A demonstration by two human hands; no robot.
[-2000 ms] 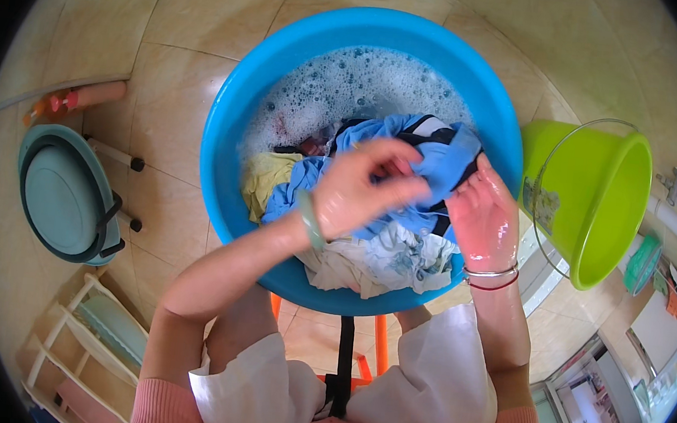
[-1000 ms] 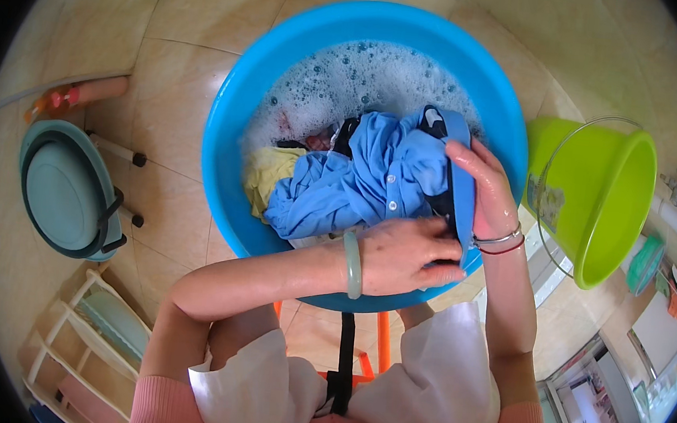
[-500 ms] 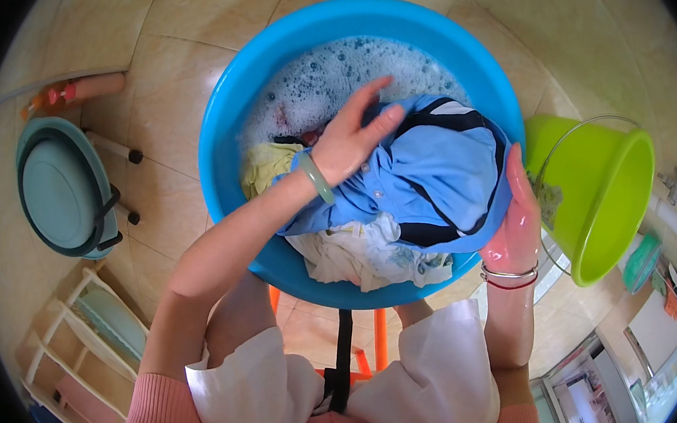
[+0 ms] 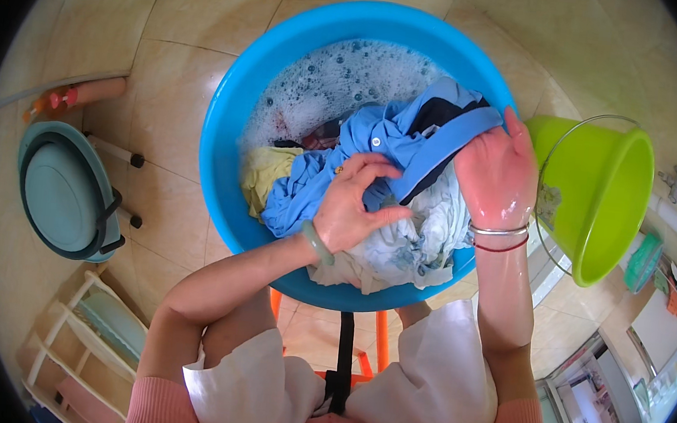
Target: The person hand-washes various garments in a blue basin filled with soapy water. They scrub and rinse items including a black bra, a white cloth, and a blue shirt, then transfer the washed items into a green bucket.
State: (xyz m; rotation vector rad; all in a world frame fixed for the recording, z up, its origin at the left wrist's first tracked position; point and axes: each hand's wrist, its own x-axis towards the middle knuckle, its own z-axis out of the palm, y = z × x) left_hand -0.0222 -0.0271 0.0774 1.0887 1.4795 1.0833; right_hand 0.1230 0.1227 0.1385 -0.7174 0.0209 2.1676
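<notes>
the pale tiled floor (image 4: 180, 89) runs under everything. on it, between the person's knees and the far tiles, sits the wide blue tub (image 4: 224, 121), with foamy water (image 4: 351, 72) at its far side; the foam hides whatever lies beneath. just right of the tub a lime-green bucket (image 4: 577, 200) leans over, its mouth turned outward, near the right wrist. well apart on the left are a white rack (image 4: 63, 320) and grey-green basins (image 4: 66, 192) with dark handles. inside the tub the blue garment (image 4: 361, 137) with black trim lies bunched across the middle, over a wet white cloth (image 4: 421, 239). the right hand (image 4: 498, 181) is palm up, its fingers partly behind the garment's edge; whether they grip it i cannot tell. the left hand (image 4: 355, 201) covers part of the garment, loosely curved, thumb and fingers parted, nothing pinched between them. smaller are the yellow cloth (image 4: 268, 175) at the tub's left wall, a pinkish bottle (image 4: 99, 91) and the left wrist's green bangle (image 4: 317, 242).
</notes>
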